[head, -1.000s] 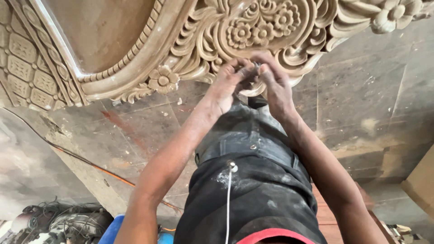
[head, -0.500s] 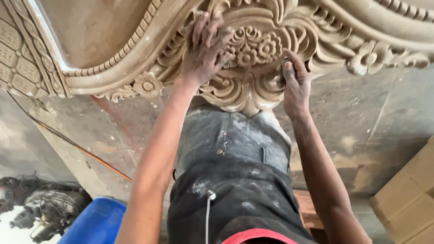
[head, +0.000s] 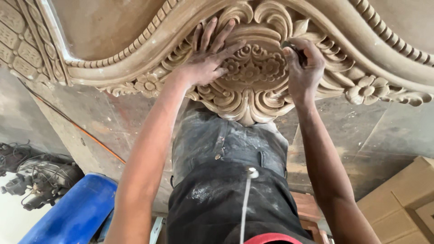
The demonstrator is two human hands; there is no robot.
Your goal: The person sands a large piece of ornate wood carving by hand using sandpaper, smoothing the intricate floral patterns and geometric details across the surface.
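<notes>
Left hand (head: 205,63) splayed flat on carved wooden panel (head: 253,72), right hand (head: 304,68) curled around small dark tool (head: 296,49)

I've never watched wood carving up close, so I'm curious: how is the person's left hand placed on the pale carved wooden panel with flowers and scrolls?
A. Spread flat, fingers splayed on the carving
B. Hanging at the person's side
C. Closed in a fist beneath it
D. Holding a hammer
A: the left hand lies open with fingers splayed across the pale carved wooden panel, beside the central flower cluster.
</notes>
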